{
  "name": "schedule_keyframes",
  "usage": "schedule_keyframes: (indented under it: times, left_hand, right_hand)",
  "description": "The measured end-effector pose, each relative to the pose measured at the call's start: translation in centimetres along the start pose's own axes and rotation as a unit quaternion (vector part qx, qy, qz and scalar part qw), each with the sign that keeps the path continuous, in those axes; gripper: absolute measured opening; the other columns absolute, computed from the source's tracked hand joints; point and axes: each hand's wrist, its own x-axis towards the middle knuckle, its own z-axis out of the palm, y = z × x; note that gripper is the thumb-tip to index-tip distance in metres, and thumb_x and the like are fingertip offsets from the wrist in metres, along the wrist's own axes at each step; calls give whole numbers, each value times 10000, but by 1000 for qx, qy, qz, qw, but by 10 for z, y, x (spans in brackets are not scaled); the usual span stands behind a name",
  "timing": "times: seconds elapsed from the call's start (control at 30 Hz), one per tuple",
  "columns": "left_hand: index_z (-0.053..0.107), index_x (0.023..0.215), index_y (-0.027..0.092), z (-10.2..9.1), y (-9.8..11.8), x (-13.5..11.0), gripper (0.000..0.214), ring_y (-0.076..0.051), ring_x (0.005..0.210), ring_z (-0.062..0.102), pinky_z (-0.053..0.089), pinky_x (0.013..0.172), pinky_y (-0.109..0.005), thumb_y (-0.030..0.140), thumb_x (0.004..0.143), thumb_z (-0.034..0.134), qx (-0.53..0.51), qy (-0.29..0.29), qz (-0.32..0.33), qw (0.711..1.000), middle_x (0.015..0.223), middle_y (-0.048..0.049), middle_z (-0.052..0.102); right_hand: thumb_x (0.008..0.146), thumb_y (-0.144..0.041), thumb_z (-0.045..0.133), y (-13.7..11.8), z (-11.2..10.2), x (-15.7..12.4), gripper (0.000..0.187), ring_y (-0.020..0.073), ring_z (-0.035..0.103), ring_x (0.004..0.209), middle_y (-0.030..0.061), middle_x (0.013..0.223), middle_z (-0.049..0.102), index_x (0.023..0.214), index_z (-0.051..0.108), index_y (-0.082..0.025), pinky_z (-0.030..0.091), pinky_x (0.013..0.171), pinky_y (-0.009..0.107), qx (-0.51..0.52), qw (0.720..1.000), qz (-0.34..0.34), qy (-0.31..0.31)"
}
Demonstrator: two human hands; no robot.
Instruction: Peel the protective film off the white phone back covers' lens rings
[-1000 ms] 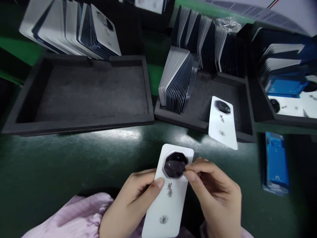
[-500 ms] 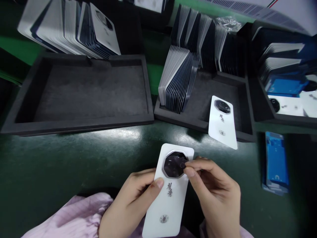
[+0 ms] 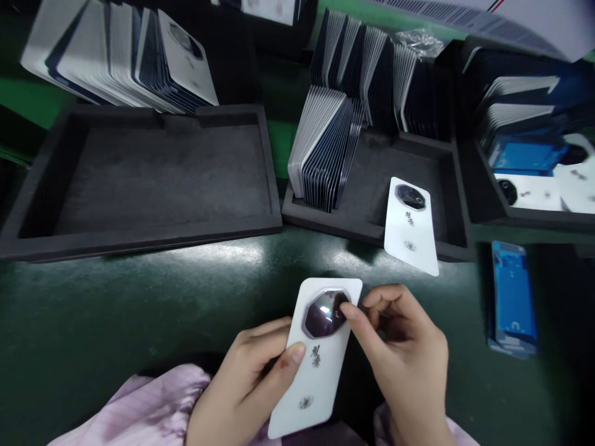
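Note:
A white phone back cover (image 3: 309, 371) with a dark eight-sided camera window and black lettering is tilted up in front of me. My left hand (image 3: 253, 371) grips its left edge, thumb on the front face and fingers behind. The thumb of my right hand (image 3: 402, 353) presses on the right part of the camera window (image 3: 325, 313). Its other fingers are curled and apart from the thumb, with nothing visible between them. A second white back cover (image 3: 409, 232) leans on the front rim of the right-hand black tray.
A black foam tray (image 3: 162, 173) lies at left, with a row of covers (image 3: 116, 56) behind. The right-hand black tray (image 3: 344, 223) holds stacked covers (image 3: 320, 148). Blue-filmed pieces (image 3: 515, 297) lie on the green table at right. Another box (image 3: 548, 214) of covers stands beyond.
My right thumb and index finger have parted from their pinch at the camera window, and the thumb now presses on it. A clear film seen there lies flat or is out of sight.

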Motion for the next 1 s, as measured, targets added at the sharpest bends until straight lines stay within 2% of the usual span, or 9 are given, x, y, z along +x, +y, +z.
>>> schedule_keyframes:
  times: [0.1,0.17,0.3,0.4,0.5,0.6,0.67,0.8,1.0]
  left_hand:
    - [640,729,198,0,-2,-2,439,-165,685,547,402,606,-256,420,1076,488,-44,17,-26,999,771,-10,614]
    - [672,719,195,0,-2,-3,453,-172,696,544,407,614,-258,456,1058,525,-72,31,-43,996,765,-12,621]
    - [752,733,201,1,0,-2,449,-166,673,543,422,599,-248,512,1016,597,-119,56,-62,989,741,-6,636]
    - [855,910,251,3,0,0,357,-190,749,633,512,667,-244,506,1006,624,-141,59,-55,987,834,-22,733]
    - [852,1124,305,6,-6,3,329,-243,866,711,624,706,-289,515,993,636,-194,61,-69,977,1025,-64,803]
    - [862,1116,297,8,-14,6,391,-270,889,738,657,656,-302,590,941,670,-217,74,-82,970,1071,-101,819]
    - [881,1050,281,9,-17,8,429,-261,831,744,651,619,-286,639,888,707,-217,81,-83,969,1003,-106,828]
    - [900,943,224,10,-15,13,493,-248,752,737,641,596,-265,678,794,780,-214,105,-84,968,892,-111,827]
    - [902,860,200,10,-13,22,512,-259,760,713,628,557,-259,681,692,857,-225,143,-78,961,804,-101,811]
  right_hand:
    - [993,-376,646,2,-5,1,257,60,428,449,-78,585,485,783,598,-238,371,405,147,133,985,56,-94]
    - [1028,-408,571,0,-5,-2,264,72,450,473,-63,616,513,832,628,-241,387,414,155,199,967,61,-150]
    - [895,-351,754,-6,1,-6,197,101,537,567,-30,676,605,785,666,-213,454,497,186,188,959,65,-202]
    - [938,-386,692,-6,-3,1,267,94,510,459,-38,575,568,748,682,-199,415,418,189,155,971,89,-161]
    - [948,-458,676,3,-26,25,310,88,493,408,-53,530,555,777,691,-201,394,389,191,146,984,89,-56]
    - [938,-454,710,17,-59,64,267,66,475,441,-57,595,596,877,713,-194,358,395,173,117,987,91,58]
    - [969,-392,689,26,-76,93,225,54,462,466,-63,619,589,921,709,-174,360,417,163,96,987,89,97]
    - [1022,-368,642,39,-86,136,230,53,494,482,-64,705,594,992,669,-142,432,448,181,41,990,103,90]
    - [1008,-377,661,49,-76,154,255,148,701,790,29,1000,718,1129,677,-153,611,706,317,-91,990,93,51]
